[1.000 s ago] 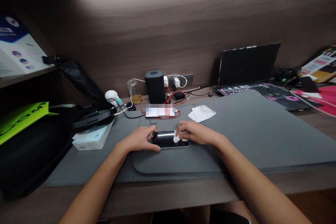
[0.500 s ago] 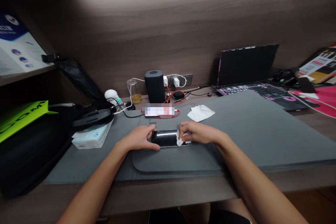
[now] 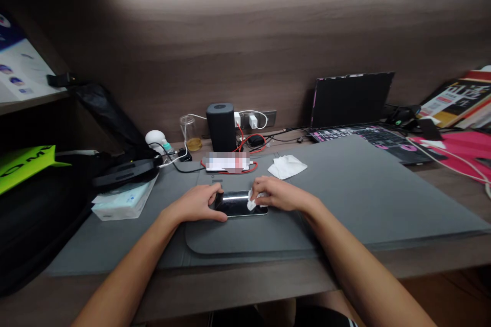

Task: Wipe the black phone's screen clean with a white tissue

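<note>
A smartphone (image 3: 235, 208) lies flat on the grey desk mat, its dark glass side up with a bright reflection across it. My left hand (image 3: 197, 202) grips its left end, thumb along the near edge and fingers at the far edge. Between the fingertips of my right hand (image 3: 276, 194) is a crumpled white tissue (image 3: 251, 202), pressed on the right part of the screen. Part of the tissue is hidden under the fingers. Beyond my right hand, a second, spread-out tissue (image 3: 287, 167) rests on the mat.
Behind the phone are a partly blurred-out device (image 3: 227, 162) with a red cable, a black speaker (image 3: 221, 127) and a glass jar (image 3: 191, 135). An open laptop (image 3: 351, 102) stands at back right. A tissue pack (image 3: 123, 204) and a black bag (image 3: 34, 219) are at left.
My right hand has slid the tissue slightly left along the screen. My left hand keeps its hold on the phone. The whole view has shifted a little.
</note>
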A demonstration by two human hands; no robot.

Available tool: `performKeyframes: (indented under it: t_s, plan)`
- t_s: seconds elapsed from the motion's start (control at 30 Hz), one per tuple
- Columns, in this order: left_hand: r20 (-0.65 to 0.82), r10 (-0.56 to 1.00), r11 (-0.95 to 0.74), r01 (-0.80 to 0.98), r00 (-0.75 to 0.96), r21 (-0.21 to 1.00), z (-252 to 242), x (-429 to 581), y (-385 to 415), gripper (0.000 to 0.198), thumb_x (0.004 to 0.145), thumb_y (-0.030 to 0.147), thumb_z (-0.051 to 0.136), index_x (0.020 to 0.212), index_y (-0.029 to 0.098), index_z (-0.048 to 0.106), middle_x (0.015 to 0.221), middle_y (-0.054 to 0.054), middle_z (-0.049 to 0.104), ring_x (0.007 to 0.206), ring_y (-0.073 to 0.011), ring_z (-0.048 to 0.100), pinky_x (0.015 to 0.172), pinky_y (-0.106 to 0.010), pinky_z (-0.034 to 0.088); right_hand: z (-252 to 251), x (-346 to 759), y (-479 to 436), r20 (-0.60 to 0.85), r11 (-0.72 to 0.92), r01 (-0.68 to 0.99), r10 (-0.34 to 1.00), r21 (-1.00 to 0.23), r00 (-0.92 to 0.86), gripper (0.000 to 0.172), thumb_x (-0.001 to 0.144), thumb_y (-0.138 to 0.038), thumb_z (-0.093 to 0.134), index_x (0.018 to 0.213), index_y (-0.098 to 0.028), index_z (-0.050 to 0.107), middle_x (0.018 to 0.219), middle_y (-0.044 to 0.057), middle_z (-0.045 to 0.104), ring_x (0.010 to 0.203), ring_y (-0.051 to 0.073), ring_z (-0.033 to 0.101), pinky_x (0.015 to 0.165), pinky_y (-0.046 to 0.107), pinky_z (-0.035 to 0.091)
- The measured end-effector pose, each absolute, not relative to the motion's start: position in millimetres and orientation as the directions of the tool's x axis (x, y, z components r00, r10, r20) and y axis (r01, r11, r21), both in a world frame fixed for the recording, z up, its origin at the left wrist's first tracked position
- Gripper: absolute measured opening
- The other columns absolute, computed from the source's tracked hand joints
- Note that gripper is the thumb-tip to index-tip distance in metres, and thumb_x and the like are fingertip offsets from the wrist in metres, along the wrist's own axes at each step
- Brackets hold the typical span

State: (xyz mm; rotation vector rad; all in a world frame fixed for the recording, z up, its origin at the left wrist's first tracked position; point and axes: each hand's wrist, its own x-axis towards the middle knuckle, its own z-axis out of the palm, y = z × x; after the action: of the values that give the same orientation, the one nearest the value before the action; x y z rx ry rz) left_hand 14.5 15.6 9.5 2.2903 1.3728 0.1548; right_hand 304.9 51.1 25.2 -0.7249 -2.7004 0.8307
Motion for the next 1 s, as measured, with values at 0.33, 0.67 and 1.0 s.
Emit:
performKeyframes:
  t_s: [0.33, 0.67, 1.0]
  plan:
    - [-0.136, 0.857, -0.395, 0.804, 0.496, 0.444, 11.4, 15.4, 14.8, 0.058, 0.069, 0.066, 0.072, 0.103, 0.023, 0.056, 0.077, 0.003, 0.056, 0.073, -0.0201, 0.057, 0.062, -0.026, 0.033, 27.5, 303.9, 49.1, 0.016, 0.714, 0.401, 0.499, -0.575, -0.866, 0.008, 0.090, -0.018, 0.065, 0.093, -0.018, 0.072, 0.094, 0.005, 0.065, 0.088, 0.019, 0.062, 0.080, 0.029, 0.047]
    - [-0.118, 0.861, -0.404, 0.806, 0.495, 0.433, 9.8, 15.2, 14.8, 0.059, 0.069, 0.064, 0.072, 0.107, 0.022, 0.056, 0.077, 0.002, 0.057, 0.072, -0.0195, 0.057, 0.062, -0.027, 0.034, 23.7, 301.3, 49.1, 0.055, 0.712, 0.413, 0.534, -0.568, -0.844, 0.012, 0.094, -0.022, 0.060, 0.097, -0.018, 0.071, 0.097, 0.007, 0.064, 0.091, 0.020, 0.061, 0.082, 0.032, 0.047]
    - [-0.080, 0.876, -0.408, 0.819, 0.476, 0.404, 13.1, 16.3, 13.3, 0.058, 0.067, 0.064, 0.073, 0.104, 0.022, 0.058, 0.072, 0.003, 0.059, 0.068, -0.0186, 0.058, 0.060, -0.027, 0.034, 24.0, 298.6, 52.3, 0.084, 0.705, 0.362, 0.512, -0.609, -0.855, 0.013, 0.093, -0.023, 0.061, 0.097, -0.018, 0.073, 0.096, 0.006, 0.065, 0.093, 0.021, 0.062, 0.086, 0.033, 0.048]
